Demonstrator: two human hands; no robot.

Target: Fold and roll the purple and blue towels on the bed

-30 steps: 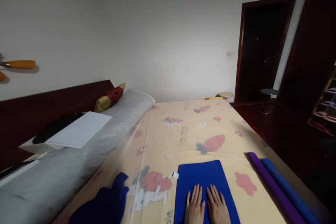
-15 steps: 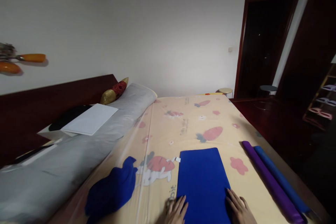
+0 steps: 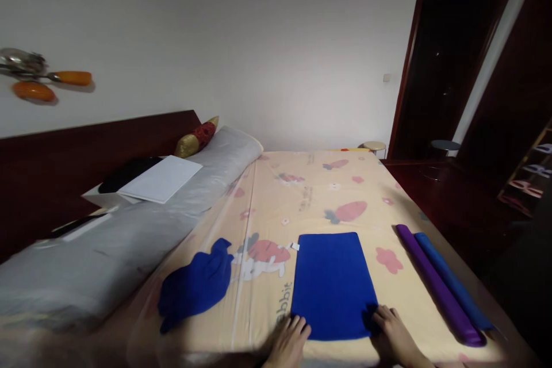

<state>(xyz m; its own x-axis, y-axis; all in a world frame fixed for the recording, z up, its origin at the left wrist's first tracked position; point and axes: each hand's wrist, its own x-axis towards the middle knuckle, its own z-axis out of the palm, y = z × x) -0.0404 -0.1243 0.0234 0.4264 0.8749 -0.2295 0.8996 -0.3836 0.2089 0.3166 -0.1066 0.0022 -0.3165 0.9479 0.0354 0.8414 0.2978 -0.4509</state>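
Observation:
A folded blue towel (image 3: 332,282) with a small white tag (image 3: 295,246) at its left edge lies flat on a bed. My left hand (image 3: 290,340) rests at its near left corner, fingers slightly apart and touching the edge. At the near right edge, my right hand (image 3: 393,330) has bent fingers closed on the border of the towel; its fingertips are partly in shadow. To the left lies a crumpled blue cloth (image 3: 198,284), apart from both hands.
On the right side of the bed lie a purple roll (image 3: 440,287) and a blue roll (image 3: 452,282). A grey plastic-covered bundle (image 3: 142,236) runs along the headboard (image 3: 86,149), with a white flat box (image 3: 161,178) on it. The patterned sheet (image 3: 276,207) covers the bed.
The view has shifted so the towel's near edge now shows. My hands have moved toward its near corners, and the right fingers are more bent.

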